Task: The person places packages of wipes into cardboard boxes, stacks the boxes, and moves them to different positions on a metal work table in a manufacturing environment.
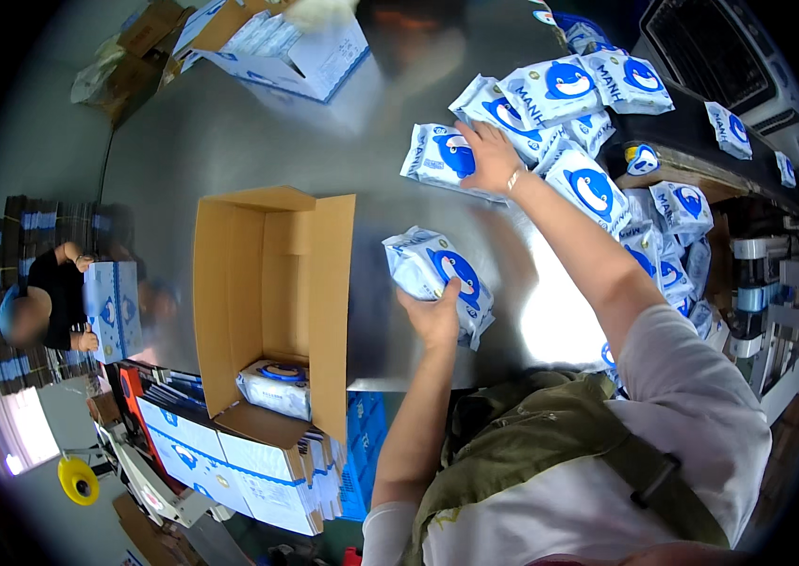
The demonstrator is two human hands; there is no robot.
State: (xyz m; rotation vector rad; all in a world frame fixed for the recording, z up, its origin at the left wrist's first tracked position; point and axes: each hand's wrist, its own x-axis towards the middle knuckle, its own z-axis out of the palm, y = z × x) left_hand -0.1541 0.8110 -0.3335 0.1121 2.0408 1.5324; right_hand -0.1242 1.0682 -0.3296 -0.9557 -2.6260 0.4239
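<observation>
My left hand (432, 316) is closed on the near edge of a white and blue wet wipes pack (416, 264), tilted over the metal table. Farther off to the right, my right hand (491, 162) spans the right end of another wipes pack (428, 153), its thumb and fingers around it. A pile of similar packs (565, 83) lies just beyond and beside that hand. To the left of my left hand stands an open brown carton (272, 250), with one wipes pack (277, 389) lying at its near end.
A white and blue box (310, 61) stands on the table's far side. At the left, another person (46, 292) holds a printed box (115, 311). Flattened cartons (230, 472) are stacked at the near left. On the right, a dark conveyor (678, 127) carries more packs.
</observation>
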